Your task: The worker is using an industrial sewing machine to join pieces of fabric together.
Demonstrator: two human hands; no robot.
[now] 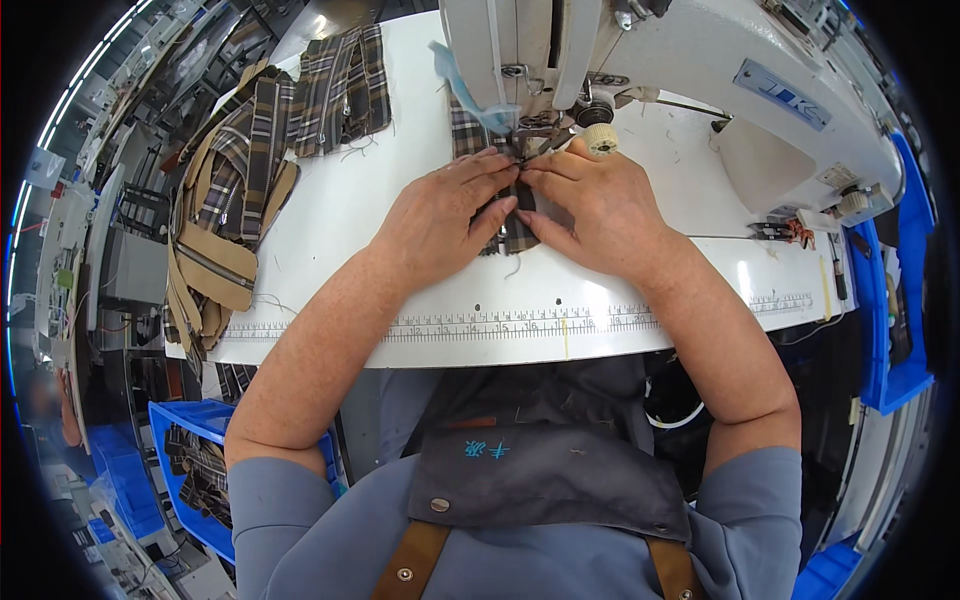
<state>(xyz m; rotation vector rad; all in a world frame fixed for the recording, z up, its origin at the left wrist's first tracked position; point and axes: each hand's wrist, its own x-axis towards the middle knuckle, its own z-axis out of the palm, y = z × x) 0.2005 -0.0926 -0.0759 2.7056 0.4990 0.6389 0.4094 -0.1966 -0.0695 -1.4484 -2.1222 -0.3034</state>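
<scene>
A brown plaid fabric piece (520, 238) lies under the sewing machine (690, 70), a dark strip and a bit of zipper showing between my hands. My left hand (440, 215) presses on its left side, fingers together and thumb drawn in on the cloth. From the other side my right hand (600, 205) pinches the same piece, its fingertips close to the left ones just in front of the needle area. My fingers partly hide the stitching spot. More plaid cloth (466, 132) shows beyond my left fingers, beside a pale blue strip (470, 90) hanging at the machine.
Plaid pieces with zippers (343, 90) and a heap of plaid and tan pieces (225, 200) lie at the left. A printed ruler (500, 325) runs along the front edge of the white table (330, 215). Small snips (772, 231) lie right. Blue bins (155, 420) stand low on both sides.
</scene>
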